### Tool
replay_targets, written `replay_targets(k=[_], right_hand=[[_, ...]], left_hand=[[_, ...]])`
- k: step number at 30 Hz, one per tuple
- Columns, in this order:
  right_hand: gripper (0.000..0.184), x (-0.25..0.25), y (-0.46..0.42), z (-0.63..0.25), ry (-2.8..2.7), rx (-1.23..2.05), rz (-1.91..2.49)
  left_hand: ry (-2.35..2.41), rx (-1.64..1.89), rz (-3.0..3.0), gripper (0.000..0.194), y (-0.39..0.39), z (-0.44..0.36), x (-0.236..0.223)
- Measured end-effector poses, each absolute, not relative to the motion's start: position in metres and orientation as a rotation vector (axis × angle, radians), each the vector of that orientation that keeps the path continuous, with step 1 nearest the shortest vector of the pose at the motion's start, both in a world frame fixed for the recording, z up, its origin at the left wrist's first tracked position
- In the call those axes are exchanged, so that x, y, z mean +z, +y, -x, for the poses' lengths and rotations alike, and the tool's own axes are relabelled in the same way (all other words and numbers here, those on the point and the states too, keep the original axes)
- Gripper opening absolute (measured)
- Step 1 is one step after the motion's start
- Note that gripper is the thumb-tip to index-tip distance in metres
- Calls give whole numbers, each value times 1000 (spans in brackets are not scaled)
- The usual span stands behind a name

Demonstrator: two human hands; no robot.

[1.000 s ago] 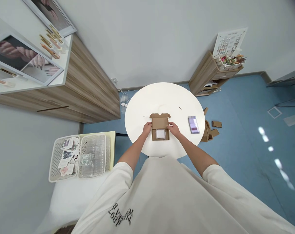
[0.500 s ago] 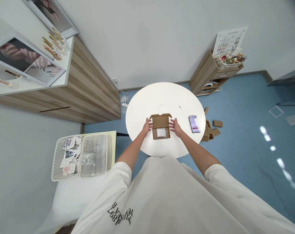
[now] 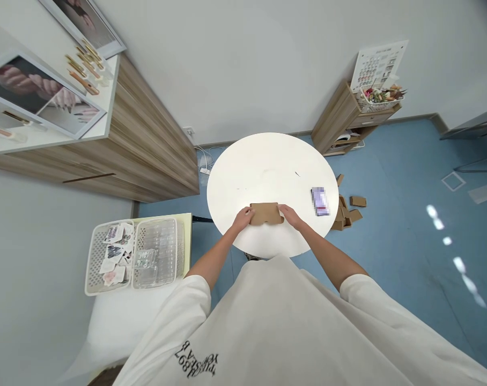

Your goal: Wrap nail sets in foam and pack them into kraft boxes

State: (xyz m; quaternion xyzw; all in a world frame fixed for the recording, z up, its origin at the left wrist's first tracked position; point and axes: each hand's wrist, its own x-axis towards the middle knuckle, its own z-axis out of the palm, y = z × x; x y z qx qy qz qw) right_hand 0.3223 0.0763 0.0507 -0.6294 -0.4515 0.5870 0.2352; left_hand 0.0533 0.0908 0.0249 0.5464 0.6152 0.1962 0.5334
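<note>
On the round white table point(image 3: 267, 161) sits a small brown cardboard box point(image 3: 265, 213), its lid folded over towards me. The front flap of the lid sticks out along the near edge. My left hand point(image 3: 244, 217) grips the box at its left side, fingers closed on the edge. At the right end, my right hand point(image 3: 290, 216) holds the lid by its corner with closed fingers. The lid covers the white packet that lay inside.
A blurred purple packet point(image 3: 320, 201) lies on the table's right side. Brown cardboard boxes point(image 3: 344, 214) are piled on the floor beyond it. Two white plastic baskets point(image 3: 154, 254) stand at lower left. Wooden cabinets point(image 3: 155, 134) flank the table.
The lid stood upright with the white packet showing; now it has come down towards me over the box. My hands, spread beside the box half a second ago, have closed on its sides.
</note>
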Motion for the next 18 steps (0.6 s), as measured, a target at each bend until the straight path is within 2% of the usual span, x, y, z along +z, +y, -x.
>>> replay_targets(k=[2,6,12,18], right_hand=[[47,44,64,-320,-1386,1457,1811],[40,34,42,-316,-1671,1183,1900],[44,26,30,-311,-1874,1187,2109],[49,37,31,-308,-1826,1206,2068]], left_hand=[[1493,455,-1484,33,79,-54,21],[1538,405,-1706,35,60,-56,11],[1580,165,-1776,44,46,-55,-2],[1561,189,-1736,60,46,-56,9]])
